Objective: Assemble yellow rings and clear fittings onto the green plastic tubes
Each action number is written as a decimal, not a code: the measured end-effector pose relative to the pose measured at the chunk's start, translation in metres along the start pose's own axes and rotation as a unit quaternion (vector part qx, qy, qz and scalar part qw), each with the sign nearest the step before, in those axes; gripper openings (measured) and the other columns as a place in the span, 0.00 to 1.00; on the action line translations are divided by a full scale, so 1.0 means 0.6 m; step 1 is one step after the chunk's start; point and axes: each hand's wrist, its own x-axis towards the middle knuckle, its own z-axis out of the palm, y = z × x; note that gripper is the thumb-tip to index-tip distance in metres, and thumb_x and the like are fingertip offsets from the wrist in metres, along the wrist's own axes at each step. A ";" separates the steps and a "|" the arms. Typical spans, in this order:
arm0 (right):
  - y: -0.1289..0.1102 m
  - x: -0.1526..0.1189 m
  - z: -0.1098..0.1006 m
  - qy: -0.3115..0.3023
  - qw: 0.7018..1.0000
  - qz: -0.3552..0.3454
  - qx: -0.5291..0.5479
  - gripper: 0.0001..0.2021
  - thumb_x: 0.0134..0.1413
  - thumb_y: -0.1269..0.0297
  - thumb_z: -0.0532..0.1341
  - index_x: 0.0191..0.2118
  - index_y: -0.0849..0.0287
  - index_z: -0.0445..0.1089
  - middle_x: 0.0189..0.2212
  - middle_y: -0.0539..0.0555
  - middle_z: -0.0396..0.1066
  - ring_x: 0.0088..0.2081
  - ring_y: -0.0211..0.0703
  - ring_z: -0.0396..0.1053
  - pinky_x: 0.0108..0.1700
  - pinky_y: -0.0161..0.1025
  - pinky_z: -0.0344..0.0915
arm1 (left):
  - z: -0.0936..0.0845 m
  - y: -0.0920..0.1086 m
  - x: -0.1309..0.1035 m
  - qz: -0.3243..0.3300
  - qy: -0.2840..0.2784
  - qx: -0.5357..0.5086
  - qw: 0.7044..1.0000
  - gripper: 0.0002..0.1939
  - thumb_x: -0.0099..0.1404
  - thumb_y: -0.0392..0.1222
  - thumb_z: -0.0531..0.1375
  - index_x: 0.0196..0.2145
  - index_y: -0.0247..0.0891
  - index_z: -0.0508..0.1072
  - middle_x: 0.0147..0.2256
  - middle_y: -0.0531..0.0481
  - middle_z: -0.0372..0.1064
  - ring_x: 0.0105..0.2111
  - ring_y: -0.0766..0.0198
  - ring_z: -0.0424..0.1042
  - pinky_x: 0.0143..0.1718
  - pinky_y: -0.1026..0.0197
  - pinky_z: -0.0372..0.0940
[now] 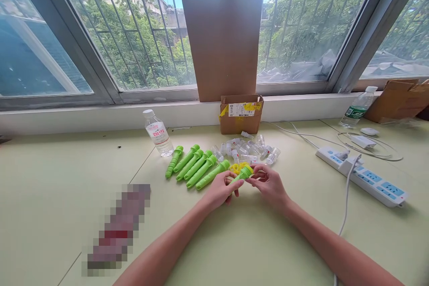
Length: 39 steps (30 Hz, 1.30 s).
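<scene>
My left hand (223, 189) is closed around a green ribbed plastic tube (244, 173), its threaded end tilted up to the right. At that threaded end, my right hand (268, 182) pinches a yellow ring (250, 169), partly hidden by the fingers. More yellow rings (235, 168) lie just behind the held tube. To the left, several matching green tubes (201, 167) rest side by side on the table. Beyond my hands is a loose pile of small clear plastic bottles (241, 146), some with white and red tops.
Behind the pile stand a small cardboard box (241, 120) and a tall cardboard sheet (226, 47). A water bottle (158, 134) is at left, another (359, 108) at far right. A power strip (362, 178) with a white cable (346, 214) lies right. A blurred object (119, 228) lies left.
</scene>
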 end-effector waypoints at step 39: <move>0.005 -0.003 0.004 -0.010 1.000 -0.015 -0.006 0.15 0.46 0.55 0.66 0.28 0.58 0.61 0.38 0.53 0.66 0.29 0.38 0.68 0.28 0.39 0.71 | 0.006 0.003 -0.008 0.016 0.021 -0.027 0.999 0.17 0.57 0.53 0.61 0.30 0.36 0.63 0.25 0.51 0.70 0.17 0.68 0.68 0.16 0.68 0.58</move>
